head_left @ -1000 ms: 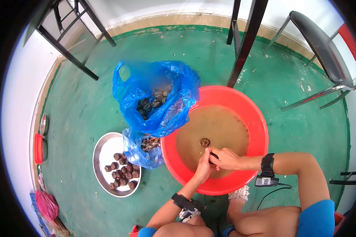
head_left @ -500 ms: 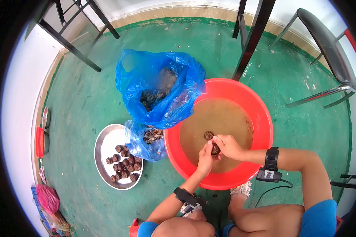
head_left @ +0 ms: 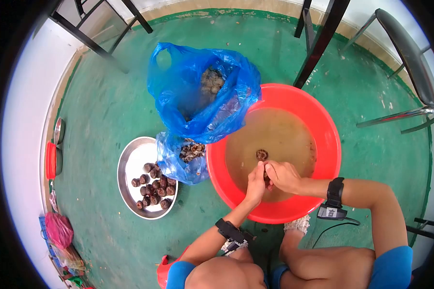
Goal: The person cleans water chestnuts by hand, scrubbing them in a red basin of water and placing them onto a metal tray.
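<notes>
Over the red basin (head_left: 333,144) of murky brown water, my left hand (head_left: 256,183) and my right hand (head_left: 283,176) meet with fingers closed around a dark brown water chestnut (head_left: 266,177). The fingers cover most of it. Just beyond the fingertips shows another round brown water chestnut (head_left: 261,154), against the cloudy water. A round metal tray (head_left: 130,159) on the floor to the left bears several dark, glossy water chestnuts (head_left: 155,187), gathered toward its right side.
A large blue plastic bag (head_left: 178,111) of muddy, greyish lumps stands behind the basin, overlapping its rim. A smaller blue bag (head_left: 171,161) with brown-and-white scraps lies between tray and basin. Black table legs (head_left: 318,43) and a chair (head_left: 409,62) stand at the back.
The camera view has shifted, so the floor things appear higher. My hands stay together over the basin, and the fingers now cover more of the water chestnut between them.
</notes>
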Demonstrator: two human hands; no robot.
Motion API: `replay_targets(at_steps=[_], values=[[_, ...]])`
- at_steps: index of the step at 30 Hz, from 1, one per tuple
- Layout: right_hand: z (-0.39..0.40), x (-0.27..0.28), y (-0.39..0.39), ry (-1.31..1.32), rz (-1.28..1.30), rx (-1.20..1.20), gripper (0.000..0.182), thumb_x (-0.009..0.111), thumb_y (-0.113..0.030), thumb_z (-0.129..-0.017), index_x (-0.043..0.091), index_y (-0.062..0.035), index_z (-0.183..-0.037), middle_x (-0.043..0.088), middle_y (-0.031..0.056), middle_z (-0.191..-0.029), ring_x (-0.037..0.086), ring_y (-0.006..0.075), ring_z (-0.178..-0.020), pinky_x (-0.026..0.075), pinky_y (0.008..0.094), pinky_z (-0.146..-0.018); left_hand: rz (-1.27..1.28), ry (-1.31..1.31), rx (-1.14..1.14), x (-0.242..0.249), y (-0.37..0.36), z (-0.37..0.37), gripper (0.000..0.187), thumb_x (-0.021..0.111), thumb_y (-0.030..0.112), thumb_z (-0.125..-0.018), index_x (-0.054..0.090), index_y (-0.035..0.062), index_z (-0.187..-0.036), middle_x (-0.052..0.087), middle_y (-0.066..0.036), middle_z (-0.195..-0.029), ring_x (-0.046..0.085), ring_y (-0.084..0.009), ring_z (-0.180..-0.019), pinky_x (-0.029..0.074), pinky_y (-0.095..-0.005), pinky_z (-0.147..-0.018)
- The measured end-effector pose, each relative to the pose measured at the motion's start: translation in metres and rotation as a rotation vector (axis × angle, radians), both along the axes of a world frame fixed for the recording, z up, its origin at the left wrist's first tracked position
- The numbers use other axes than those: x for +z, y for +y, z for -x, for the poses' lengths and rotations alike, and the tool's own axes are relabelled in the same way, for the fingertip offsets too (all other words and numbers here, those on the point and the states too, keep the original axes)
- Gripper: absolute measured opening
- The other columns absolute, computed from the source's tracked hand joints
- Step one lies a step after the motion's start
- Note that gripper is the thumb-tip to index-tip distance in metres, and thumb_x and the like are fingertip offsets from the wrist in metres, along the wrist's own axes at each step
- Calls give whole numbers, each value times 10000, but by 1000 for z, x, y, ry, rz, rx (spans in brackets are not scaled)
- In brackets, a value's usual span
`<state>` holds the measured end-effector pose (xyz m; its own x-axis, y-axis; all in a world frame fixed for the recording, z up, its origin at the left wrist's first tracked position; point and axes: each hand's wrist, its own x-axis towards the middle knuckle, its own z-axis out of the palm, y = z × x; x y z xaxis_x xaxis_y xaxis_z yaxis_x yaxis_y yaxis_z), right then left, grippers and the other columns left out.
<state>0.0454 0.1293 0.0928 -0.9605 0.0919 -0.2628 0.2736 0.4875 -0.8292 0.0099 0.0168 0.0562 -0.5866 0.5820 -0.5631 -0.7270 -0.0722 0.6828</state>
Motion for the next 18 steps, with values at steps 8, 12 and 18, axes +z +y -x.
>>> replay_targets(at_steps=[8,12,18], values=[[7,-30,21,-3,-118,-110,295,376,-211,-835,554,7,-746,547,208,-636,569,319,-626,447,401,-588,-52,-154,58,2,0,4,389,278,368,-887,464,44,-996,473,-57,-629,440,-153,-507,387,-287,-499],[4,-72,73,-355,-538,-28,212,479,-195,-760,590,-14,-747,577,205,-746,582,308,-747,463,404,-657,-73,-352,164,-7,-5,7,242,387,278,-852,457,73,-961,521,-72,-805,516,-168,-707,421,-299,-610],[5,-72,83,-781,504,-332,221,471,-124,-781,535,43,-912,566,149,-867,591,212,-689,508,304,-558,67,-565,178,-31,-13,5,157,446,184,-810,476,50,-887,534,-84,-895,526,-209,-851,433,-324,-731]])
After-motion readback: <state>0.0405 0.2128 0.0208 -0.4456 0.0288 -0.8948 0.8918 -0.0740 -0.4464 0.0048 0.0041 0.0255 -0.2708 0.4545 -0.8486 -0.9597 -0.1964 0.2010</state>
